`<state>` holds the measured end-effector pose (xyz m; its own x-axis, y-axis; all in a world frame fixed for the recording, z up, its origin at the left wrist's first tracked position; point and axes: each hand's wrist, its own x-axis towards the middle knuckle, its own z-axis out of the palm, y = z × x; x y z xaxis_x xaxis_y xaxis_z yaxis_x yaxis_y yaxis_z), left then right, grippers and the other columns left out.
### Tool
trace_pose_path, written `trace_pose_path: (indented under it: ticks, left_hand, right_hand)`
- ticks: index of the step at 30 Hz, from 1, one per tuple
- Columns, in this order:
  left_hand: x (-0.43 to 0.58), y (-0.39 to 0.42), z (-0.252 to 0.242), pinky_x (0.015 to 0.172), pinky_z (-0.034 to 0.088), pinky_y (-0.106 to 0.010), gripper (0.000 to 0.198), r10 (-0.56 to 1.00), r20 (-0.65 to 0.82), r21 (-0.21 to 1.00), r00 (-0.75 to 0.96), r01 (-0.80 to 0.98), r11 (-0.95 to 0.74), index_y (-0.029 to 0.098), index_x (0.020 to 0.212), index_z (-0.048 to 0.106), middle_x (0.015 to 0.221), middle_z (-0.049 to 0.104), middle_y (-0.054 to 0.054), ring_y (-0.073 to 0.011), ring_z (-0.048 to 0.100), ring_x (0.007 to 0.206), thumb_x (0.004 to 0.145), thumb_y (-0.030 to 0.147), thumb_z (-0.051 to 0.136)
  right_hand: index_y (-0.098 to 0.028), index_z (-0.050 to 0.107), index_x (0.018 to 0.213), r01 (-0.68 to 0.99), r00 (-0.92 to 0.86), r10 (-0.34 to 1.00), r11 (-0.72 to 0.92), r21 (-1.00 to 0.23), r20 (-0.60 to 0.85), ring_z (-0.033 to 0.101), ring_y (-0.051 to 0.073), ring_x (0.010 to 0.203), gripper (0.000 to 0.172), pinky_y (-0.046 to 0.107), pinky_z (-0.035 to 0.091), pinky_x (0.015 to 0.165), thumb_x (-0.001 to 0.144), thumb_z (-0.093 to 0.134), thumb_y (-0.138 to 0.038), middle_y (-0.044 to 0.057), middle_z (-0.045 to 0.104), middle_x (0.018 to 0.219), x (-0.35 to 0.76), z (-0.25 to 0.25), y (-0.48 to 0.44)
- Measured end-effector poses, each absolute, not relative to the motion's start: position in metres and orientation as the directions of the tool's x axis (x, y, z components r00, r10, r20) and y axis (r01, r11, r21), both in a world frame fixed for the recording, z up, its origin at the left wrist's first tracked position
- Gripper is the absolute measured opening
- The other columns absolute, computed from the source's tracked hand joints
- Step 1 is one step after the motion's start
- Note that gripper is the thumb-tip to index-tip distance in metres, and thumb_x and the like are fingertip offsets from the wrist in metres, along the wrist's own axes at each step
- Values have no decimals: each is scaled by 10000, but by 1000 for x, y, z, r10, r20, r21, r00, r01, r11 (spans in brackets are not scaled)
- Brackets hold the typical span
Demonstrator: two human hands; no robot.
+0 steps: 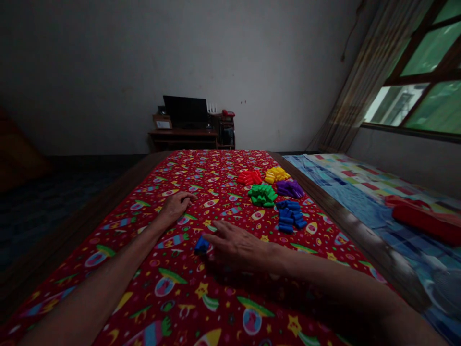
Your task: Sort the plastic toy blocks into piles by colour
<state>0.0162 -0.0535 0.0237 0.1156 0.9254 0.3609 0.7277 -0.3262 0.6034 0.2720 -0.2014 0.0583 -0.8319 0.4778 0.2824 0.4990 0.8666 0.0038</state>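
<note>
The right hand (234, 242) has its fingertips right by a small blue piece (201, 246); I can't tell if they pinch it. The left hand (176, 205) rests on the red cloth (144, 288), fingers loose, nothing seen inside. Farther off, blue pile (287, 214), green pile (262, 195), purple pile (290, 188), red pile (249, 178) and yellow pile (275, 174) sit sorted; just that piece is apart.

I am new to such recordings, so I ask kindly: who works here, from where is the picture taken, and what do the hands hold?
There is no machine: these are a person's bare hands, seen from a camera worn on the head. On the patterned red cloth lie small piles sorted by colour: red, yellow, green, purple and blue. The left hand rests apart from them. The right hand reaches a separate blue item; whether its fingers grip it is unclear.
</note>
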Motion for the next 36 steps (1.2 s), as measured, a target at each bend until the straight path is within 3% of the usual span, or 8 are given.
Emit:
trace_pose_path:
  ticks: [3,6,9,13,16,20,24,36]
  left_hand:
    - [17,-55,26,727,530,-308,357,924,359,607,127,720,-335,196,802,717,840,727,-60,-207,655,707,691,327,404]
    - [18,-56,27,736,531,-311,355,923,363,603,127,723,-337,195,795,718,830,725,-62,-209,656,716,693,319,402]
    - [17,-55,26,744,527,-303,349,920,370,590,128,733,-339,196,792,712,805,725,-53,-206,652,722,689,315,400]
    - [17,-55,26,737,525,-303,326,919,376,595,119,729,-338,203,772,695,820,734,-48,-206,651,718,683,314,402]
    - [18,-56,27,728,526,-306,332,924,363,600,122,728,-332,199,782,695,850,736,-52,-212,655,729,683,322,403]
    - [17,-56,27,733,527,-305,340,929,352,601,118,732,-320,198,787,702,826,726,-57,-212,657,724,685,321,401]
    - [16,-54,26,730,525,-302,337,926,357,602,121,728,-327,206,783,705,792,715,-53,-212,656,722,687,323,404]
    - [16,-54,26,699,522,-294,342,928,354,604,119,729,-323,207,787,702,781,721,-47,-206,648,702,684,335,402]
  right_hand:
    - [-155,456,1277,470,-853,453,882,7,259,507,248,1062,451,389,479,833,944,451,-460,183,506,1209,235,55,-201]
    - [-132,544,1108,396,-903,373,915,79,212,512,228,990,230,374,464,854,966,435,-276,132,572,1040,220,47,-196]
    - [-122,571,987,343,-926,328,938,54,188,522,188,949,138,324,454,883,945,442,-149,105,603,976,228,46,-193]
    - [-130,560,1090,392,-889,380,920,-6,254,523,187,1034,183,326,471,904,917,516,-170,119,610,1086,270,53,-191]
    - [-133,537,1202,529,-775,482,849,1,410,487,224,1169,297,377,490,932,907,522,-157,152,580,1220,317,54,-186]
    - [-170,573,1205,702,-611,582,711,30,537,506,248,1191,309,451,517,934,928,439,-143,150,595,1228,382,49,-179]
    - [-182,574,1232,781,-529,624,624,42,574,523,268,1185,335,505,509,956,928,434,-177,154,605,1224,423,38,-180]
    - [-218,595,1217,811,-494,658,585,28,569,535,266,1194,322,495,524,942,911,493,-218,141,598,1262,440,26,-181]
